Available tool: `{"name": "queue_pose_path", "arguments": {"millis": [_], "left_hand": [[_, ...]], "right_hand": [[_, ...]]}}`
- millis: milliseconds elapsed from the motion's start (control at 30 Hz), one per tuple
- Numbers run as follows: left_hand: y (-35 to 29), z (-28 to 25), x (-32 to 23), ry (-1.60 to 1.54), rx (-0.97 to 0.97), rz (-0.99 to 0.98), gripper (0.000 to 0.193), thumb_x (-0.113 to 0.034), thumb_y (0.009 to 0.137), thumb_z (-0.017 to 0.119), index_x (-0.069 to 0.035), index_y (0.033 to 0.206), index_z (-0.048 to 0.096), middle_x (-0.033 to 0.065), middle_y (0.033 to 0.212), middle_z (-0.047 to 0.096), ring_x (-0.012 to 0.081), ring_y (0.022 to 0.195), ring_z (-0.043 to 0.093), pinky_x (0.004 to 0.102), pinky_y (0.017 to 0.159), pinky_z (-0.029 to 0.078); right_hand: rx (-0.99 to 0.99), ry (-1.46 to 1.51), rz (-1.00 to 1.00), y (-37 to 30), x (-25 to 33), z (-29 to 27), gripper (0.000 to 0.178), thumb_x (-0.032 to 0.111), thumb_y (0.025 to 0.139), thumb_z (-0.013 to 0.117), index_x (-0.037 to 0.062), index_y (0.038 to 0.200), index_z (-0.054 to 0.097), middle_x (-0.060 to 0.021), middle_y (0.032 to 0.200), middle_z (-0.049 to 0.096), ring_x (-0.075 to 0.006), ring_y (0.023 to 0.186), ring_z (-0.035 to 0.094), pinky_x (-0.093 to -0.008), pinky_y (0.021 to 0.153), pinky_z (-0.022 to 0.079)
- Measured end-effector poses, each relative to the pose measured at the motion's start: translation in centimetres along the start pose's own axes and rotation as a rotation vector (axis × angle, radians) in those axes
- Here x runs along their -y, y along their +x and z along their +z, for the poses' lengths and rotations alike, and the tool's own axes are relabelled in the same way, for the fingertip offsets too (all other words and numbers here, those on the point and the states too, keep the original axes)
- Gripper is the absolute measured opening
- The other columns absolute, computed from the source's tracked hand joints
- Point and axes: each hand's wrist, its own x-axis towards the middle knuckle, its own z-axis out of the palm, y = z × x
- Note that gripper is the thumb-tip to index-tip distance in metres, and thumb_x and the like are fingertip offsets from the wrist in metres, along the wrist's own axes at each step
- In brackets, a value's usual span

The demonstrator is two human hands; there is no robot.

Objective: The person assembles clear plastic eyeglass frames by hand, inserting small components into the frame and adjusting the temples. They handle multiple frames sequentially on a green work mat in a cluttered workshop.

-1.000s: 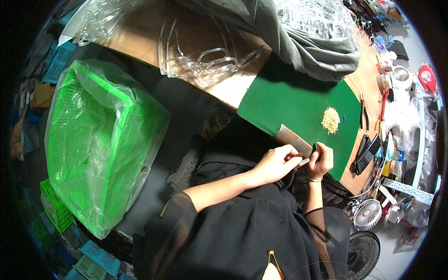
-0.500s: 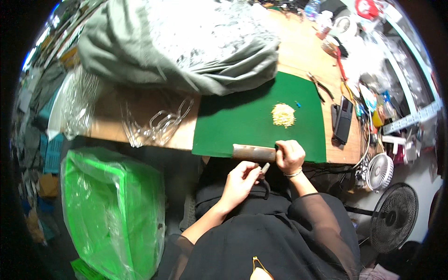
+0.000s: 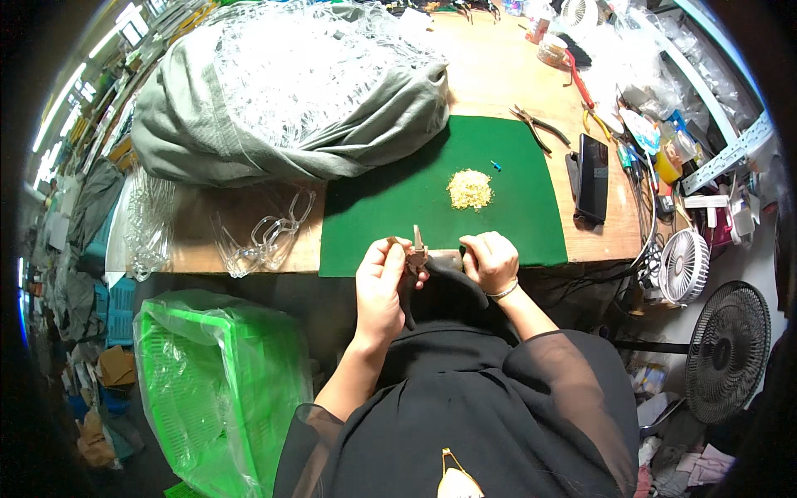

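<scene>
My left hand point(image 3: 382, 286) is closed around a pair of pliers point(image 3: 418, 249) with black handles, the jaws pointing up and away. Its thumb and forefinger are pinched together by the jaws; anything small between them is too unclear to name. Behind the pliers, a brown bar point(image 3: 448, 258) lies along the table's front edge, partly hidden. At the bar's right end is my right hand point(image 3: 491, 261), its fingers curled, and I cannot make out what is inside them. Beyond both hands a heap of small yellowish pieces point(image 3: 470, 190) and a tiny blue piece point(image 3: 496, 166) lie on the green mat point(image 3: 531, 224).
A grey cloth point(image 3: 274, 162) bundles a large pile of clear pieces at the back left. Clear plastic loops point(image 3: 270, 236) lie at the table's edge. Right of the mat are open pliers point(image 3: 540, 129) and a black phone point(image 3: 591, 178). A green basket point(image 3: 228, 332) stands below left.
My left hand has risen to the table's edge with the pliers, whose jaws now point up more steeply. My right hand stays by the bar's right end. The whole view has shifted.
</scene>
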Motion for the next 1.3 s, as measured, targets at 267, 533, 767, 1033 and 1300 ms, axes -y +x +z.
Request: {"name": "queue_pose_path", "arguments": {"millis": [267,533,767,1033,1300], "left_hand": [[-1.1,1.0,-0.8,0.080,0.005,0.104,0.015,-0.017,0.092,0.048,-0.005,0.100,0.051,0.0084,0.087,0.061,0.0121,0.066,0.056,0.0246,0.058,0.047],[-3.0,3.1,-1.3,0.342,0.109,0.437,0.022,-0.013,0.090,0.051,-0.003,0.108,0.048,0.0062,0.088,0.059,0.0129,0.074,0.055,0.0250,0.065,0.047],[-3.8,1.9,-1.5,0.365,0.284,0.305,0.044,-0.024,0.092,0.047,0.002,0.126,0.035,0.0118,0.119,0.046,0.0138,0.099,0.047,0.0296,0.088,0.042],[-5.8,1.1,0.5,0.494,0.273,0.224,0.035,-0.033,0.093,0.045,0.000,0.106,0.047,0.0026,0.083,0.055,0.0051,0.067,0.045,0.0184,0.061,0.039],[-5.6,2.9,2.3,0.429,0.250,0.235,0.034,-0.030,0.095,0.039,-0.002,0.115,0.038,-0.0013,0.089,0.044,0.0032,0.069,0.037,0.0175,0.060,0.034]], "right_hand": [[0.119,1.366,0.810,-0.1,3.1,-4.4,0.026,0.014,0.090,0.050,0.0009,0.112,0.052,-0.0049,0.089,0.057,-0.0089,0.072,0.053,-0.0209,0.063,0.045],[0.264,0.974,0.427,1.3,7.5,-7.0,0.017,0.014,0.089,0.052,-0.0003,0.095,0.056,-0.0068,0.077,0.057,-0.0116,0.068,0.053,-0.0253,0.063,0.044],[0.195,1.272,0.592,0.4,8.2,-7.1,0.024,0.021,0.092,0.048,-0.0011,0.094,0.055,-0.0049,0.085,0.058,-0.0111,0.080,0.052,-0.0238,0.075,0.041],[0.112,1.181,0.412,-0.7,8.3,-6.4,0.029,0.027,0.093,0.045,-0.0014,0.094,0.053,-0.0046,0.080,0.057,-0.0101,0.071,0.052,-0.0235,0.066,0.043],[0.007,0.947,0.465,-0.5,10.3,-5.5,0.030,0.027,0.093,0.044,-0.0010,0.102,0.048,-0.0048,0.076,0.056,-0.0082,0.062,0.051,-0.0250,0.057,0.045]]}}
